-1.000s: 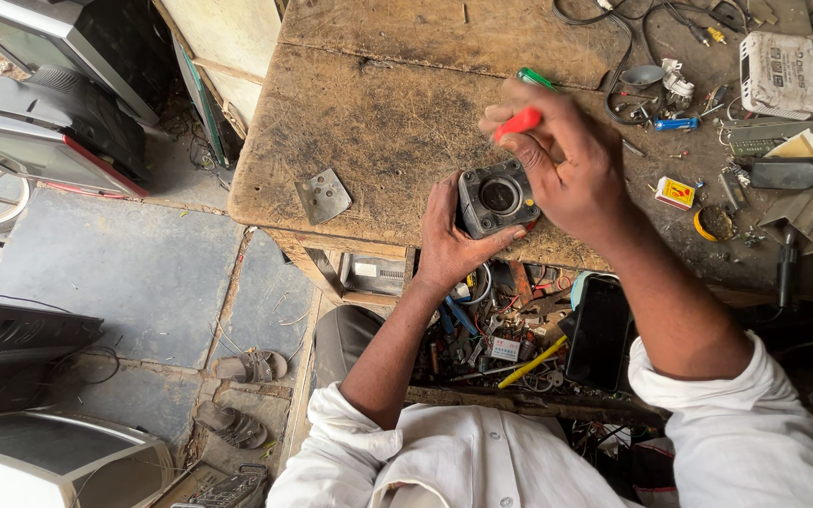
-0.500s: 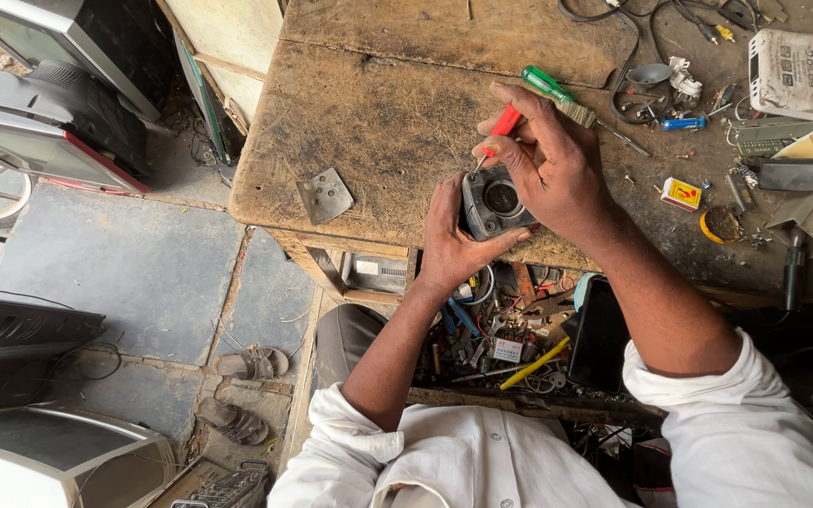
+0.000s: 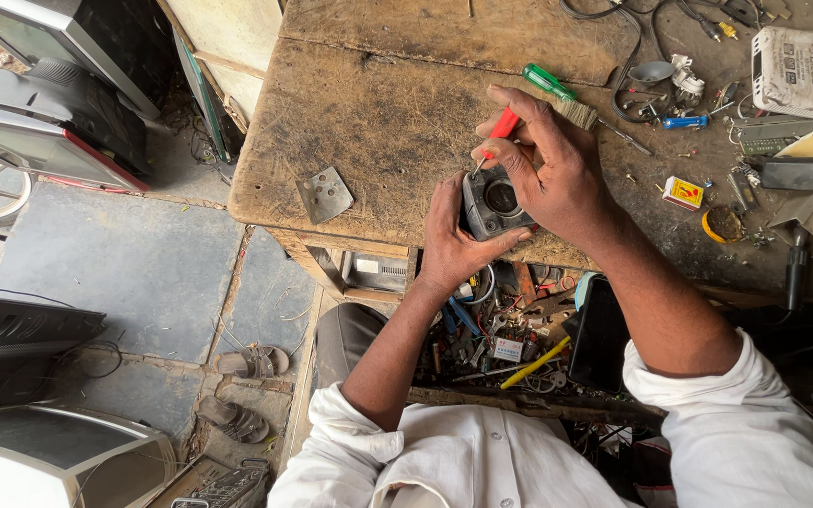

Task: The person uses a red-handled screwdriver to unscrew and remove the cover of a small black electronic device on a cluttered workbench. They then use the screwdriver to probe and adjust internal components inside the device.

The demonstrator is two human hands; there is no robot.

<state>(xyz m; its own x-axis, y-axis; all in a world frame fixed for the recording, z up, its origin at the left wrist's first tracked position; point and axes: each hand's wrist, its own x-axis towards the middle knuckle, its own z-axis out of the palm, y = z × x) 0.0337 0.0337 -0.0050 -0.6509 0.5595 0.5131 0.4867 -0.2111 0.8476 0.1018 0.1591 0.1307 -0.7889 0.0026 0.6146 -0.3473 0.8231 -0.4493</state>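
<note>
Both hands work at the near edge of the wooden workbench [image 3: 397, 113]. Left hand [image 3: 454, 240] is closed around a small grey housing with a round opening [image 3: 493, 199], gripping it from the near side, thumb along its lower edge. Right hand [image 3: 548, 169] is closed on a red-handled screwdriver [image 3: 499, 132], fingers pinched about the handle, the tip set against the housing's upper left corner; the palm rests against the housing's right side. Housing position: over the workbench's near edge, roughly mid-length. A flat metal plate [image 3: 325, 194] lies on the workbench to the left of the housing, apart from it. A green-handled screwdriver [image 3: 549, 83] lies on the workbench just beyond the right hand. A small yellow box [image 3: 682, 193] lies on the workbench to the right of that hand.
</note>
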